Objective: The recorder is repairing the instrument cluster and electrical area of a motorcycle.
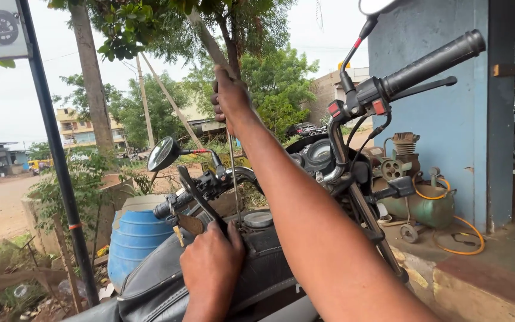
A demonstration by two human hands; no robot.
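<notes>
I sit at a black motorcycle; its tank (269,262) is covered in black padding. My right hand (229,98) is raised high and shut on a long thin rod (234,179). The rod runs straight down to the tank top, beside the round filler cap (258,219). A pale flat strip (205,36) rises from the same fist. My left hand (210,265) rests on the front of the tank, fingers closed at the foot of a dark flat strip (193,192) that slants up to the left. A brown tag (191,224) hangs just beside it.
The right handlebar grip (433,62) and lever stick up at the upper right; a round mirror (163,154) sits on the left bar. A blue barrel (135,238) and a dark pole (55,155) stand left. A green air compressor (424,203) with orange hose stands by the blue wall (448,119).
</notes>
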